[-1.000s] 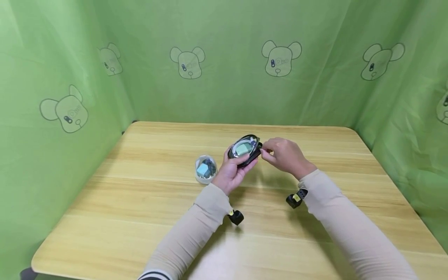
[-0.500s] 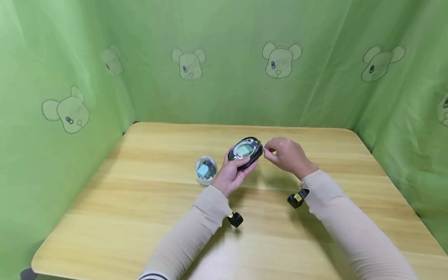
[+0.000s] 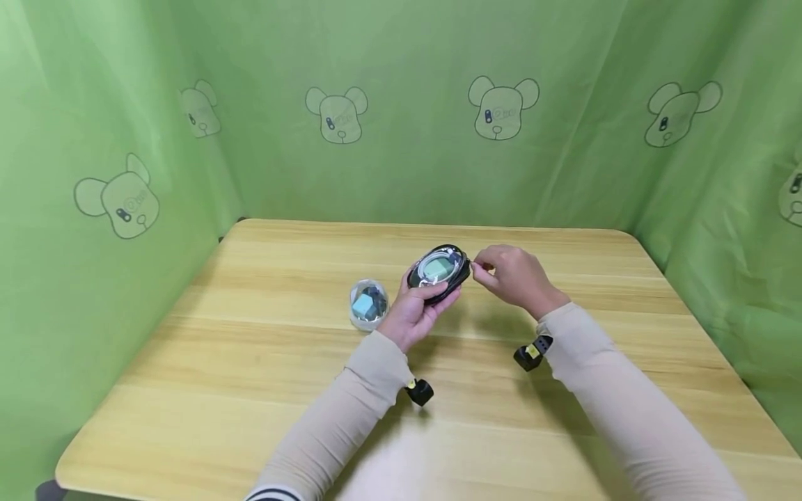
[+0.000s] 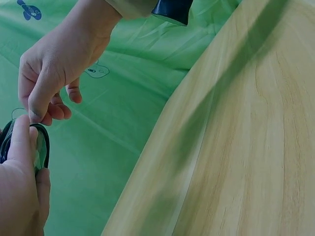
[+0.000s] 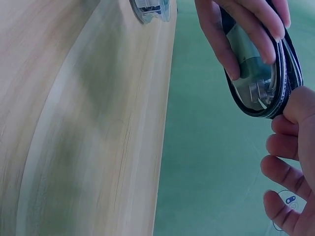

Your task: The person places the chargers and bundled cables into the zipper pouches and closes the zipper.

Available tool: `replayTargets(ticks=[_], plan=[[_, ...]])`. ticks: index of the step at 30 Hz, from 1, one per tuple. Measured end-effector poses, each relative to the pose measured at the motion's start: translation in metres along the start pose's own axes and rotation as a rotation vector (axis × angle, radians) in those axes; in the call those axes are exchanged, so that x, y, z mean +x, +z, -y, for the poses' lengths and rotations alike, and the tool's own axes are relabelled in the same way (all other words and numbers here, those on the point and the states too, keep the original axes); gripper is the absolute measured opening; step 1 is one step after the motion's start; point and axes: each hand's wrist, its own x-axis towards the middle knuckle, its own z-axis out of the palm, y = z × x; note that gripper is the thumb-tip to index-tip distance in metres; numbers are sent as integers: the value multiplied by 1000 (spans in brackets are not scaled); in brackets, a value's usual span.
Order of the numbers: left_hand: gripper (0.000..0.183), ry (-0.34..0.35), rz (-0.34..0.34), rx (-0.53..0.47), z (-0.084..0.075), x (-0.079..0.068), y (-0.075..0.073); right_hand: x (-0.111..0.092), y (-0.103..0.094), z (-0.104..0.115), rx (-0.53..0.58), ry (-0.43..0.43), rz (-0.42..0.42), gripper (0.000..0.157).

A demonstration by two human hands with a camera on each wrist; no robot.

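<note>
An oval zip case [image 3: 438, 271] with clear windows and black edging is held above the table. Through its window show a pale green block-like item and a coiled white cable. My left hand [image 3: 415, 306] grips the case from the near left side, thumb on top and fingers beneath. At the case's right end, the thumb and forefinger of my right hand [image 3: 515, 278] pinch what looks like the zip pull, mostly hidden by the fingertips. In the right wrist view the other fingers of the right hand [image 5: 295, 162] are loosely curled, apart from the case [image 5: 253, 73].
A clear round container [image 3: 368, 305] with light blue and dark pieces inside stands on the wooden table [image 3: 250, 362], left of my left hand. Green curtains [image 3: 413, 174] with bear-head prints surround the table. A small black camera sits at each wrist.
My right hand has shifted slightly right along the case's end, and the black edges there lie closer together. The case has lowered slightly in my left hand. The round container has not moved.
</note>
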Motion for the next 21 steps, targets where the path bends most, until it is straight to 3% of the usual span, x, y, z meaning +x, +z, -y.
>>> replayTargets(ticks=[11,21], plan=[[76,-47,36,32,-2,-1,-1,0,-4,-3,30,39,24,11],[73,-82,50,53,-6,1,-6,-3,-2,-1,67,1,-18,9]])
